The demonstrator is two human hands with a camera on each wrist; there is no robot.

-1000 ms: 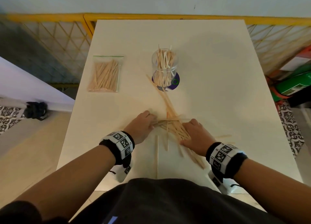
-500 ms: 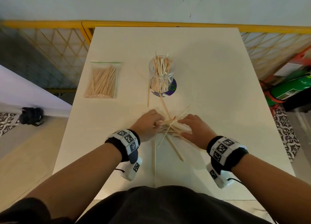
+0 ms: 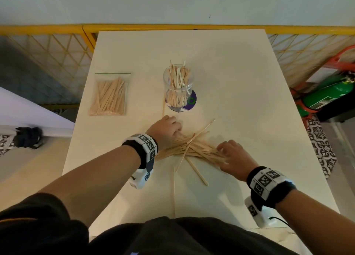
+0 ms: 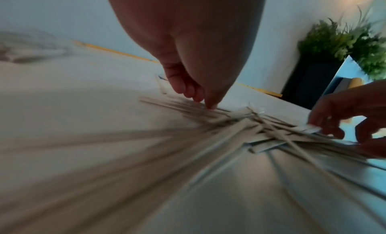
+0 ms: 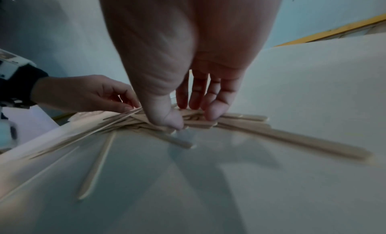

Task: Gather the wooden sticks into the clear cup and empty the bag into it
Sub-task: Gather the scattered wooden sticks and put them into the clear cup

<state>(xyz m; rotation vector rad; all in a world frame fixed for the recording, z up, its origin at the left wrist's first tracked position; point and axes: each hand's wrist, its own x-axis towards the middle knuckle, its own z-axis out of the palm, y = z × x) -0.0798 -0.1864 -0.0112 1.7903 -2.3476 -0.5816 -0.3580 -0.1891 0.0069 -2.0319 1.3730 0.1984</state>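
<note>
A clear cup (image 3: pixel 177 86) holding several wooden sticks stands mid-table on a purple disc (image 3: pixel 192 101). A sealed clear bag (image 3: pixel 109 95) of sticks lies flat to its left. A crossed pile of loose wooden sticks (image 3: pixel 192 149) lies in front of the cup. My left hand (image 3: pixel 177 133) curls its fingertips (image 4: pixel 211 105) onto the pile's far left side. My right hand (image 3: pixel 222 153) pinches the pile's right end between thumb (image 5: pixel 173 122) and fingers. Stray sticks lie apart: one beside the cup (image 3: pixel 163 105), two nearer me (image 3: pixel 173 189).
The white table (image 3: pixel 240 82) is narrow, with a yellow mesh fence (image 3: pixel 57 53) behind and to both sides. A green cylinder (image 3: pixel 326 95) lies on the floor off the right edge. A dark object (image 3: pixel 26 137) sits on the floor at left.
The scattered sticks have been drawn into one bundle lying left to right. My right hand has slid out to its right end, and my left hand has moved up to its far side.
</note>
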